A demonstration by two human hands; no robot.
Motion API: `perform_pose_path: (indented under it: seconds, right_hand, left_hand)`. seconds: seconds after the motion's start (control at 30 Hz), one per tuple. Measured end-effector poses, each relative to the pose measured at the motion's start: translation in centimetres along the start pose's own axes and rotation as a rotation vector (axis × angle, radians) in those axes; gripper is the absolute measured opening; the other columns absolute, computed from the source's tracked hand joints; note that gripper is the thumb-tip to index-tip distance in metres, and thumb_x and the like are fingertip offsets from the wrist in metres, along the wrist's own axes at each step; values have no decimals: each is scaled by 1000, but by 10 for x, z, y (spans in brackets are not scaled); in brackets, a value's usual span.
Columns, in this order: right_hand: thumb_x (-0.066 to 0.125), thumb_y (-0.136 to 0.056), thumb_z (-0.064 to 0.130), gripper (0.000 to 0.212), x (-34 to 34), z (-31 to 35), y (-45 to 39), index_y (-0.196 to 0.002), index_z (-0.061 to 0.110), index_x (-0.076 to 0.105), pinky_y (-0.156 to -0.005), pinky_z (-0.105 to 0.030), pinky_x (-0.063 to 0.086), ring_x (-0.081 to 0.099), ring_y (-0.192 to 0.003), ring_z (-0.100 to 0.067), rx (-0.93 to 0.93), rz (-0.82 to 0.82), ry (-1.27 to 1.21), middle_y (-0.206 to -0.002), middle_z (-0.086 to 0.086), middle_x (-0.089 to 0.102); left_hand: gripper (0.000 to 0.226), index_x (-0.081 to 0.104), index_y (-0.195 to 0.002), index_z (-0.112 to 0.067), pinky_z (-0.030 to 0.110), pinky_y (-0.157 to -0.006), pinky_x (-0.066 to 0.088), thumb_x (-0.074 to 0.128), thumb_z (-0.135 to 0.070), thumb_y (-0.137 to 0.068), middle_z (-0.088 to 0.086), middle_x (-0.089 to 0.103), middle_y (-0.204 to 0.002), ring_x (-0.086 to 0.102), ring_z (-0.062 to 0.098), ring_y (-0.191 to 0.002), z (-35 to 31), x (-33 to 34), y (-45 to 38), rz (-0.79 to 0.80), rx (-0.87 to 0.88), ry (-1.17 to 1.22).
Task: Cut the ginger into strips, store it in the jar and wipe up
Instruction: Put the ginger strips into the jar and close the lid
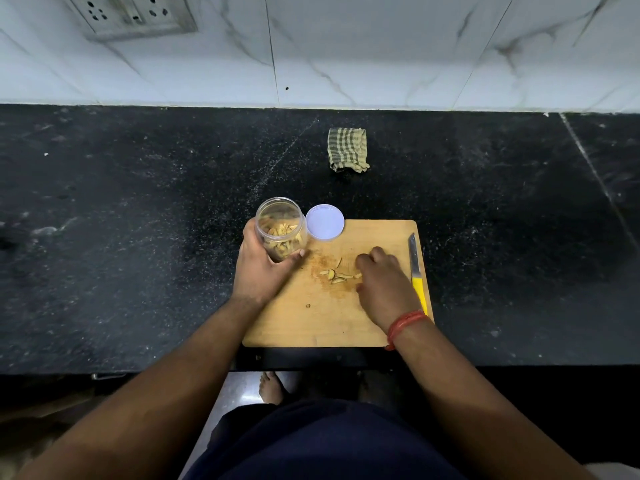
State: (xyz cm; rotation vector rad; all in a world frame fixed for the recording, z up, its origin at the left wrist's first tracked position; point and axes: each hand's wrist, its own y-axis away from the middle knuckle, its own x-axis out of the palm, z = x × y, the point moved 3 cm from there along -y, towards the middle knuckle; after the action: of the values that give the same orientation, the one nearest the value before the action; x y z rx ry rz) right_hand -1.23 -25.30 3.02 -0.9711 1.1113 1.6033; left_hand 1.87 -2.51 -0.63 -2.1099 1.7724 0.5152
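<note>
Black counter (138, 237): cutting board (311, 323), checked cloth (347, 150).

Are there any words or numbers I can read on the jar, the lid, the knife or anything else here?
None can be read. The jar, its lid, the knife, the cutting board and the cloth show no writing. The wall socket is too blurred to tell.

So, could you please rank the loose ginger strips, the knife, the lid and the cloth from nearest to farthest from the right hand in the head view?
From the right hand:
1. Ginger strips, at its fingertips, on the board.
2. Knife, just right of it.
3. Lid, behind and left.
4. Cloth, far back on the counter.
</note>
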Motion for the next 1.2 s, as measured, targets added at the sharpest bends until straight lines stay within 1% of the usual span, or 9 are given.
perform_pose_path:
  seconds: [0.1, 0.27, 0.37, 0.53, 0.63, 0.73, 0.83, 0.93, 1.2]
  right_hand:
    - [72, -88, 29, 54, 2, -15, 4, -132, 13, 45, -98, -38, 42, 41, -121, -32, 98, 128, 65, -133, -9, 39]
    - [56, -86, -6, 45, 4, 5, -3, -129, 8, 52, -92, -34, 44, 48, -115, -29, -41, 85, -21, -125, -10, 43]
    - [53, -85, -10, 49, 4, 16, -15, -129, 11, 56, -92, -32, 47, 51, -113, -25, -115, 78, -109, -124, -6, 47]
    - [62, -94, 7, 44, -5, 2, -33, -136, 17, 56, -98, -34, 44, 48, -118, -23, -146, -2, -136, -128, -2, 52]
    - [67, -93, 29, 58, -4, -2, -34, -147, 25, 45, -102, -34, 40, 36, -128, -23, -180, 93, -21, -136, -1, 47]
    - [66, -94, 25, 60, 7, 12, -26, -149, 28, 42, -99, -39, 44, 33, -132, -27, -271, 95, 120, -143, -5, 43]
    - [57, -92, 1, 52, 17, 22, -17, -140, 19, 52, -92, -40, 50, 40, -124, -30, -351, 24, 152, -135, -9, 50]
    - [58, -81, -10, 42, 21, 22, -14, -116, 10, 66, -77, -42, 54, 50, -104, -29, -407, -45, 109, -112, -8, 60]
    - [80, -66, -2, 30, 16, 17, -21, -89, 14, 69, -52, -30, 45, 55, -76, -22, -588, -116, 187, -84, -2, 59]
  left_hand:
    - [88, 33, -137, -35, 30, -104, 45, 87, -52, -69, -11, 53, -134, 52, 8, -125, 0, 0, 0, -4, -2, 1]
    - [88, 33, -137, -36, 31, -104, 46, 88, -49, -70, -10, 54, -133, 53, 8, -124, -1, 0, 0, -7, 4, -3]
    - [86, 33, -135, -37, 33, -103, 47, 88, -50, -70, -9, 54, -133, 54, 8, -123, -2, -1, 0, -4, 14, -10]
    - [90, 31, -139, -33, 35, -105, 48, 87, -52, -70, -8, 54, -135, 53, 10, -125, 0, -2, -1, 8, 2, -19]
    - [92, 31, -140, -30, 36, -105, 48, 87, -52, -70, -6, 53, -136, 53, 11, -125, 2, -1, -1, 3, 1, -32]
    - [92, 32, -140, -28, 37, -104, 48, 87, -52, -70, -6, 54, -135, 53, 12, -125, 2, 0, -1, -4, 12, -33]
    - [90, 33, -139, -30, 36, -103, 48, 88, -49, -70, -8, 54, -133, 53, 11, -124, 0, 0, -1, -11, 16, -26]
    - [90, 33, -140, -31, 33, -102, 48, 89, -47, -71, -9, 54, -134, 53, 9, -124, 0, 0, 0, -16, 7, -16]
    - [89, 33, -139, -32, 36, -103, 48, 88, -49, -70, -10, 53, -132, 52, 10, -124, 0, 0, 0, -16, 11, -23]
